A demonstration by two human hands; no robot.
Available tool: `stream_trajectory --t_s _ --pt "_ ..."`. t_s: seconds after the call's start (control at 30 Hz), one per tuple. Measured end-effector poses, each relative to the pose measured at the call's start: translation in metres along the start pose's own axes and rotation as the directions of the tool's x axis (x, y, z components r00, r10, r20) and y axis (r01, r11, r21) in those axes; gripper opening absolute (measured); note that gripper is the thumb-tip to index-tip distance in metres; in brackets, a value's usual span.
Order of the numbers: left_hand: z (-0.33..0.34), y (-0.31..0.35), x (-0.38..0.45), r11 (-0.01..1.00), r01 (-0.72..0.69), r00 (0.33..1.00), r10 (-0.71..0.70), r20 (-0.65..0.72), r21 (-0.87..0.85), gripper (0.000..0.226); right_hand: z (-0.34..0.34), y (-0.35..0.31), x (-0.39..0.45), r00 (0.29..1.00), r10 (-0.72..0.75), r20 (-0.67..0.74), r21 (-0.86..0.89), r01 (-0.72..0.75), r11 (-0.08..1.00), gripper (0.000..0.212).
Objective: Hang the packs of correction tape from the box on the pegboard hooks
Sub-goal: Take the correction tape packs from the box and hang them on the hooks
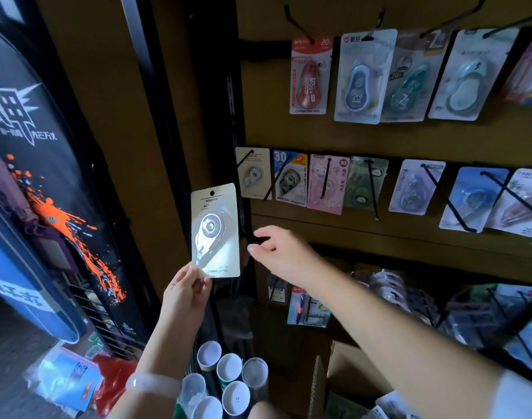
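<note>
A pack of correction tape [215, 231] is being held upright in front of the dark left edge of a brown pegboard [394, 140]. The pack is a pale cream card with a round hang hole at the top, small dark print beneath it, and a clear blister over a whitish, teardrop-shaped tape dispenser. The card's lower left corner is being pinched by the left hand [186, 290], which is being raised from below with the forearm angled upward and a pale bracelet [151, 384] being worn at the wrist; its grip is narrow, thumb in front and fingers behind the card. The right hand [281, 252] is being stretched across from the lower right, just beside the pack, with its thumb and fingers being closed around the end of a black hook [257, 238] that sticks out from the board. Other packs are being displayed in rows on hooks above. An open cardboard box [343, 373] is being kept low down, below the right forearm.
</note>
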State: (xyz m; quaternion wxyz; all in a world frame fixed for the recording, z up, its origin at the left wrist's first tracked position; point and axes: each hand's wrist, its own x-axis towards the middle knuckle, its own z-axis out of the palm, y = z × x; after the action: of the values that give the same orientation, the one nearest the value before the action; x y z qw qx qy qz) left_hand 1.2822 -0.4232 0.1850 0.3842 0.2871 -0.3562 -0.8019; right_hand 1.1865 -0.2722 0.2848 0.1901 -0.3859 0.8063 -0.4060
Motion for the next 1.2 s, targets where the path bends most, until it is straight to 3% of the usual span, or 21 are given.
stream_trajectory --t_s 0.23,0.4,0.53,0.7,0.9,1.2 --pt "-0.011 0.003 -0.007 0.999 0.043 0.994 -0.043 0.096 0.011 0.025 0.044 -0.008 0.029 0.987 -0.002 -0.163 -0.108 -0.015 0.994 0.023" --pt "-0.030 0.002 -0.006 0.987 0.083 0.982 -0.104 0.159 0.135 0.021 0.034 0.011 0.028 0.918 -0.205 -0.340 -0.217 0.136 0.967 0.020" --pt "-0.050 0.002 -0.003 0.967 0.116 0.986 -0.139 0.087 0.226 0.019 0.019 0.029 0.022 0.787 -0.472 -0.398 -0.559 0.200 0.805 0.020" --pt "-0.060 -0.003 -0.001 0.957 0.182 0.980 -0.195 0.038 0.227 0.018 0.023 0.025 0.019 0.726 -0.605 -0.327 -0.730 0.212 0.649 0.028" --pt "-0.066 -0.008 0.000 0.952 0.198 0.977 -0.210 0.029 0.234 0.018 0.039 0.004 0.028 0.734 -0.587 -0.341 -0.732 0.185 0.656 0.025" --pt "-0.063 0.005 -0.004 0.950 0.141 0.984 -0.166 0.069 0.279 0.021 0.045 -0.004 0.037 0.830 -0.390 -0.399 -0.556 0.120 0.822 0.015"
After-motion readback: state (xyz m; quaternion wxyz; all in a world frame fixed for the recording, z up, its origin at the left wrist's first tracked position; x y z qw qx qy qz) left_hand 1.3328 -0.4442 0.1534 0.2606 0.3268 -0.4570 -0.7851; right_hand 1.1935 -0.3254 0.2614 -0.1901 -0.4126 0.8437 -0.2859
